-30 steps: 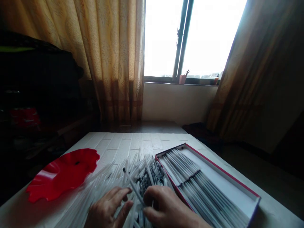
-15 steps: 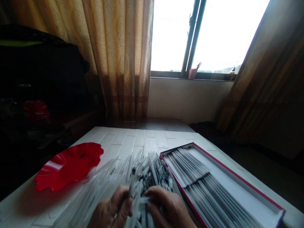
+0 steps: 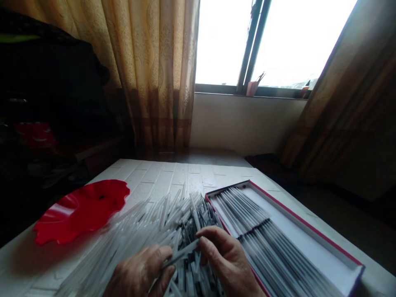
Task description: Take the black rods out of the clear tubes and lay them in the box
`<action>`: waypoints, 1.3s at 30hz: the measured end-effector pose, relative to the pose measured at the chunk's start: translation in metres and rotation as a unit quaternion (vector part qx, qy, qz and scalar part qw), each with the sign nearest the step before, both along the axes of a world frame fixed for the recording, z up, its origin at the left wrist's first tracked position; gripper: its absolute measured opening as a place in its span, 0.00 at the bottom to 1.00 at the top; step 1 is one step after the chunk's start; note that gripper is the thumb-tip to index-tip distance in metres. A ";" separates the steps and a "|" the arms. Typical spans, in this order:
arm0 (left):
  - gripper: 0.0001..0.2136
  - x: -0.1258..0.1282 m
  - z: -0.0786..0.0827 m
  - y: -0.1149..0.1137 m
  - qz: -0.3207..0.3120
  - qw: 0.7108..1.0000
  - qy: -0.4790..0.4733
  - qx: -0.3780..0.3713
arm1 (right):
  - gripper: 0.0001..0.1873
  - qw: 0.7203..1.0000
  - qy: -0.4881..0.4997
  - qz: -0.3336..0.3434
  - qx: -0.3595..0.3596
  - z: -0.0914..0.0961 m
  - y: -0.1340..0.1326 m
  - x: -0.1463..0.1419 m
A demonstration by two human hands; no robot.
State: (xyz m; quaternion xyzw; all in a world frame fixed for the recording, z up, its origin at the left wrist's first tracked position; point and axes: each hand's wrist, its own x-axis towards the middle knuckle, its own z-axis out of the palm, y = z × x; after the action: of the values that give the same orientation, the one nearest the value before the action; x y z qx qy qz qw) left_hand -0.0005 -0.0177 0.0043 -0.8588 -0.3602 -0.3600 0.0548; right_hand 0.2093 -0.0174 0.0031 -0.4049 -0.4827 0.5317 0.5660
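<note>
A loose heap of thin transparent pen refills (image 3: 173, 218) with dark ink lies on the table, under and ahead of both hands. My left hand (image 3: 139, 273) and my right hand (image 3: 224, 262) hold a single pen refill (image 3: 181, 254) between them, nearly level. The left fingers pinch its lower end, and the right thumb and fingers grip its upper end. Other refills lie beneath my hands. To the right of my right hand stands an open box (image 3: 305, 222) with a red rim, holding refills in neat parallel rows.
The table (image 3: 176, 175) has a white brick pattern. A wavy red plastic dish (image 3: 80, 210) lies left of the heap. Behind the table are patterned curtains (image 3: 154, 62), a bright window (image 3: 297, 41) and a dark bag (image 3: 46, 78) at the left.
The held refill has tipped from nearly upright in my left hand to nearly level between both hands. The view has also shifted slightly.
</note>
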 end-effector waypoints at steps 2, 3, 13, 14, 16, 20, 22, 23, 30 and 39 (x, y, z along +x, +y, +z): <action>0.11 0.000 0.001 0.000 0.004 1.000 -0.005 -0.010 | 0.25 1.000 -0.009 0.005 -0.016 -0.001 0.003 0.001; 0.12 -0.001 0.001 0.001 0.005 1.000 -0.010 -0.016 | 0.24 1.000 -0.014 0.000 -0.023 -0.003 0.004 0.002; 0.13 -0.006 -0.002 0.001 0.002 0.999 -0.031 -0.037 | 0.22 0.999 -0.051 -0.016 -0.007 0.004 0.003 0.005; 0.13 -0.006 -0.002 0.001 0.000 0.999 -0.030 -0.036 | 0.22 0.998 -0.057 -0.019 0.000 0.006 0.003 0.005; 0.13 -0.006 -0.002 0.002 -0.006 0.999 -0.027 -0.039 | 0.20 0.998 -0.062 -0.024 0.018 0.007 0.002 0.006; 0.13 -0.007 -0.004 0.002 -0.010 0.998 -0.031 -0.057 | 0.13 0.996 -0.062 -0.031 0.060 0.004 0.001 0.005; 0.13 -0.007 -0.005 0.002 -0.012 0.998 -0.032 -0.061 | 0.11 0.994 -0.062 -0.036 0.078 0.002 0.000 0.005; 0.13 -0.007 -0.005 0.002 -0.014 0.997 -0.033 -0.062 | 0.09 0.994 -0.063 -0.037 0.086 0.002 0.000 0.005; 0.20 -0.004 0.003 -0.002 -0.045 0.991 -0.036 -0.124 | 0.04 0.980 -0.109 -0.052 0.160 0.007 -0.003 0.006; 0.09 -0.012 -0.009 0.004 -0.002 0.997 -0.073 -0.040 | 0.16 0.995 -0.069 -0.055 0.042 0.003 0.000 0.010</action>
State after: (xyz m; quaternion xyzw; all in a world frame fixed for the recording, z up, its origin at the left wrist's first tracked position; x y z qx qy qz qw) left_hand -0.0124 -0.0140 -0.0050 -0.8327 -0.3755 -0.4070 -0.0074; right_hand 0.2196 -0.0169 0.0065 -0.4426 -0.5193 0.4500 0.5761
